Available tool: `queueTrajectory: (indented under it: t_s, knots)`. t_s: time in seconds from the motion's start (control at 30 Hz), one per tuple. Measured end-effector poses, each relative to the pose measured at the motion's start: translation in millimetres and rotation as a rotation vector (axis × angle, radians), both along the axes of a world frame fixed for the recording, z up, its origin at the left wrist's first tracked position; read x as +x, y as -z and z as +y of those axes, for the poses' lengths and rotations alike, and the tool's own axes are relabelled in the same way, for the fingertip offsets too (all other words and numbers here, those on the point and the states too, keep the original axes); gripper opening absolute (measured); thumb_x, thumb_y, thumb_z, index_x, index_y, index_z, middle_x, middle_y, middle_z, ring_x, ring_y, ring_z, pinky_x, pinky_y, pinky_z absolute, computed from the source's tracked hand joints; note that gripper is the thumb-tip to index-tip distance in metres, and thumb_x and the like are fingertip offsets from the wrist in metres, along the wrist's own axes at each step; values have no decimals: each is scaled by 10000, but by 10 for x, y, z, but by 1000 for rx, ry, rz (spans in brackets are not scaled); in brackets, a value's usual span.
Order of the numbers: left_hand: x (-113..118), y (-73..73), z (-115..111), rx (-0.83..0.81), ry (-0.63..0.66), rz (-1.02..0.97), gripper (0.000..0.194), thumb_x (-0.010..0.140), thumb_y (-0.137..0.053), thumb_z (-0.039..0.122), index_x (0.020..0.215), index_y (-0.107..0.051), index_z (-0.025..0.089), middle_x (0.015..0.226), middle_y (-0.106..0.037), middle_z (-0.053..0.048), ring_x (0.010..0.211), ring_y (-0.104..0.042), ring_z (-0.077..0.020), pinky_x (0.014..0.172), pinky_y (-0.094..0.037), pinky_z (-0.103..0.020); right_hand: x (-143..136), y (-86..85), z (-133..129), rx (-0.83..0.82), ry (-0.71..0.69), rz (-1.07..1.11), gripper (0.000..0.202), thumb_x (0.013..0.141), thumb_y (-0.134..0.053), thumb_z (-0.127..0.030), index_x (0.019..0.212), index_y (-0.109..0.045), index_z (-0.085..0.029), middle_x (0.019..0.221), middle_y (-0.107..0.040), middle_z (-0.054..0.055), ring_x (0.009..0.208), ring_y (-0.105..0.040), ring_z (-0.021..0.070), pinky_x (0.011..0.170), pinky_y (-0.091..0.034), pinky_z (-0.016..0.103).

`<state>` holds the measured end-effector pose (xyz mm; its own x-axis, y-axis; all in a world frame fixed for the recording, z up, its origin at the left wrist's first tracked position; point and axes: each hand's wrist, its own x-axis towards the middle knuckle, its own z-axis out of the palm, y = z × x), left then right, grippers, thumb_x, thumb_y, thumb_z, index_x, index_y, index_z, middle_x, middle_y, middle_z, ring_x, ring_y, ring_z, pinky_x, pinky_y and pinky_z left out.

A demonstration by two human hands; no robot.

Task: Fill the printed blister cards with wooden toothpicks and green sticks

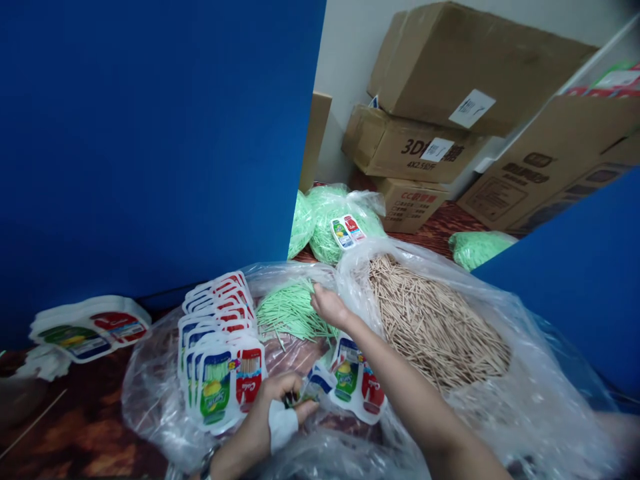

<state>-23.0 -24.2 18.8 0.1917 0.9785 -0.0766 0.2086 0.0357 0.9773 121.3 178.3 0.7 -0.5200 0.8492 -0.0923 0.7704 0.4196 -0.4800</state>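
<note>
My left hand [281, 403] is closed around a printed card pack [318, 385] with blue and white on it, tilted and partly hidden by my fingers. Something white [283, 423] lies against that hand. At the right edge of a pile of thin green sticks [287, 313], my right hand [330, 305] is closed, its fingertips pinched among the sticks. Below my right forearm lies a Sprite and Cola card pack [357, 383]. To the left, overlapping rows of such packs [220, 380] are laid out, the front one with green and tan sticks showing in its windows.
A large clear bag [545, 347] holds a heap of tan sticks [435, 320]. Bags of green sticks [325, 233] stand behind it. Stacked cardboard boxes [425, 143] are at the back right. Blue panels [150, 133] flank both sides. More packs [95, 327] sit far left.
</note>
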Motion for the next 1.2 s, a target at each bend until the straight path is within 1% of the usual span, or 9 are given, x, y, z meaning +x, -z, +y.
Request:
queueTrajectory:
  t_s: [0.13, 0.23, 0.4, 0.6, 0.73, 0.83, 0.97, 1.07, 1.2]
  knots:
    - [23, 8, 22, 14, -10, -4, 284, 737, -604, 238, 568, -381, 187, 585, -422, 39, 563, -376, -107, 528, -299, -217, 34, -2, -23, -189, 95, 373, 195, 937, -293, -328, 897, -443, -209, 620, -573, -8, 644, -575, 173, 724, -452, 338]
    - [13, 8, 33, 32, -19, 14, 289, 729, -598, 221, 558, -368, 190, 569, -392, 48, 546, -349, -99, 510, -280, -212, 24, 47, -81, -364, 163, 638, 257, 922, -266, -421, 855, -414, -222, 648, -524, -23, 589, -541, 146, 633, -466, 322]
    - [-1, 22, 43, 2, -25, 14, 302, 748, -593, 260, 569, -360, 192, 588, -387, 42, 555, -346, -100, 508, -273, -216, -1, 47, -177, -627, 212, 963, 379, 782, -516, -582, 837, -413, -222, 678, -484, -45, 493, -432, 88, 505, -403, 258]
    - [-39, -13, 113, 2, -55, 33, 307, 767, -593, 303, 573, -385, 187, 583, -356, 44, 558, -326, -104, 510, -271, -225, 27, -184, -252, -751, 234, 1167, 442, 686, -683, -567, 865, -508, -203, 663, -452, -65, 494, -406, 62, 505, -389, 230]
    - [-115, -13, 184, 82, -91, 141, 310, 775, -597, 293, 570, -391, 186, 572, -354, 48, 549, -329, -104, 500, -267, -221, 108, -493, -298, -656, 233, 1246, 417, 728, -679, -546, 909, -540, -198, 688, -516, -49, 544, -489, 79, 536, -410, 231]
    - [-150, 25, 224, 189, -129, 229, 316, 813, -596, 300, 582, -412, 185, 584, -395, 41, 564, -373, -113, 513, -297, -221, 155, -764, -399, -444, 214, 1275, 359, 826, -583, -537, 958, -518, -209, 683, -549, -45, 581, -550, 103, 583, -439, 253]
    - [-130, 62, 269, 366, -169, 309, 321, 853, -589, 315, 611, -419, 189, 632, -450, 27, 602, -432, -128, 544, -334, -234, 115, -1058, -656, -162, 187, 1298, 258, 938, -440, -463, 1017, -484, -222, 690, -561, -38, 689, -606, 136, 750, -482, 328]
    - [-93, 58, 296, 476, -220, 352, 294, 857, -583, 253, 618, -423, 192, 639, -473, 25, 611, -461, -136, 571, -345, -248, 24, -1178, -870, -62, 158, 1327, 212, 967, -387, -422, 1006, -464, -228, 690, -550, -31, 761, -619, 158, 809, -486, 376]
    - [-69, 30, 312, 588, -232, 364, 188, 850, -554, 163, 680, -480, 189, 677, -527, 2, 639, -501, -152, 601, -367, -260, -91, -1196, -1061, 13, 162, 1312, 177, 983, -353, -389, 1002, -437, -234, 709, -546, -26, 797, -613, 156, 823, -489, 378]
